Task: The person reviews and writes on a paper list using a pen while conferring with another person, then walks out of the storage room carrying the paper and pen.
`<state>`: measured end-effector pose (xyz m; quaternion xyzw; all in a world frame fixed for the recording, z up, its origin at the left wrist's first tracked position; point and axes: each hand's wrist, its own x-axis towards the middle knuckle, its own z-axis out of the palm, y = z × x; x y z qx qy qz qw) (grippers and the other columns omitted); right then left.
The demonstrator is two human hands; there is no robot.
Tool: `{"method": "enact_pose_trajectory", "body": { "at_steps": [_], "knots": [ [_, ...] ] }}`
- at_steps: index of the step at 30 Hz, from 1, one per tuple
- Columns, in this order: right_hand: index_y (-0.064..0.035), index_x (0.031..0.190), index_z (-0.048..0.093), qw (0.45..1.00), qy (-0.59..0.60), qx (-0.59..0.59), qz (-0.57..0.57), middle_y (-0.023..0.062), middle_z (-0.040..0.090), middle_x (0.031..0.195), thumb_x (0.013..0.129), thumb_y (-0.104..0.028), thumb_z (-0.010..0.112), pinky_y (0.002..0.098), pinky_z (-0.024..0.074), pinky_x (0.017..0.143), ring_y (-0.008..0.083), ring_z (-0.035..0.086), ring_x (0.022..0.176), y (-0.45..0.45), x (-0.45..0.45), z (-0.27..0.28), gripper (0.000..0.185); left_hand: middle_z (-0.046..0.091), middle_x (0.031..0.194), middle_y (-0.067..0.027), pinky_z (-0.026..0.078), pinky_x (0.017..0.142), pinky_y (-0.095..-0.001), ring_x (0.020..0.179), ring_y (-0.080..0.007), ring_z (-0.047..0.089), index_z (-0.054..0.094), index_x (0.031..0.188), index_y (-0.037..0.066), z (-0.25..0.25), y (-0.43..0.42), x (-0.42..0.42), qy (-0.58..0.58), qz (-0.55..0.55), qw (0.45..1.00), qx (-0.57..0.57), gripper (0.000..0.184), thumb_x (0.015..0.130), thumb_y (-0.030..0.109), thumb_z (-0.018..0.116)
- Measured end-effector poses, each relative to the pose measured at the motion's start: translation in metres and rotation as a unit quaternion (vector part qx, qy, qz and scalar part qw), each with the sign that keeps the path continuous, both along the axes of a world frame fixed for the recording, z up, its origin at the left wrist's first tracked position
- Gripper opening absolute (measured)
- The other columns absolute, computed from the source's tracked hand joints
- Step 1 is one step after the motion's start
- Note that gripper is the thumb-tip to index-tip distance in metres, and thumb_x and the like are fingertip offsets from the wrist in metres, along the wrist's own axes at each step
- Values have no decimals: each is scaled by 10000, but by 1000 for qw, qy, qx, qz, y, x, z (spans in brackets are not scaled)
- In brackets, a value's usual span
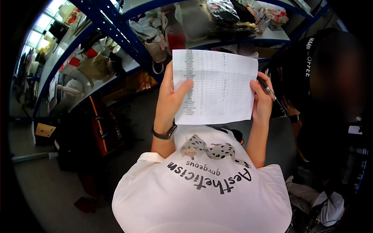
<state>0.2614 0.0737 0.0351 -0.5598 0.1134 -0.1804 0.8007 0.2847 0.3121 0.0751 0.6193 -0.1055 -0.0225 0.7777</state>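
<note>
A white sheet of paper point(211, 93) printed with a table of rows is held up in front of my chest. Small handwritten marks run down one of its columns. My left hand point(173, 91) grips the left edge, thumb lying on the front and the other fingers hidden behind. At the right edge my right hand point(262, 97) pinches the paper with its thumb. That same hand also holds a dark pen point(267, 85), which slants down and to the right beside the sheet.
Blue-framed shelves point(112, 29) with bags and packaged goods stand ahead and to the left. On the right is another person in a dark top point(307, 73), one hand point(290, 106) low near my right arm. A dark case with orange trim point(99, 128) stands left.
</note>
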Motion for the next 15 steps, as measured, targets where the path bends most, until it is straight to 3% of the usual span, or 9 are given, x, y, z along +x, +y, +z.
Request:
{"method": "enact_pose_trajectory", "body": {
  "at_steps": [15],
  "knots": [
    [-4, 1098, 541, 999, 12, 30, 21, 15, 600, 766, 791, -36, 653, 190, 447, 632, 78, 575, 716, 0, -2, -10, 329, 538, 1190, -137, 422, 887, -256, 1054, -158, 539, 334, 1333, -22, 0, -6, -2, 18, 8, 1000, -8, 464, 877, 23, 410]
  ]
}}
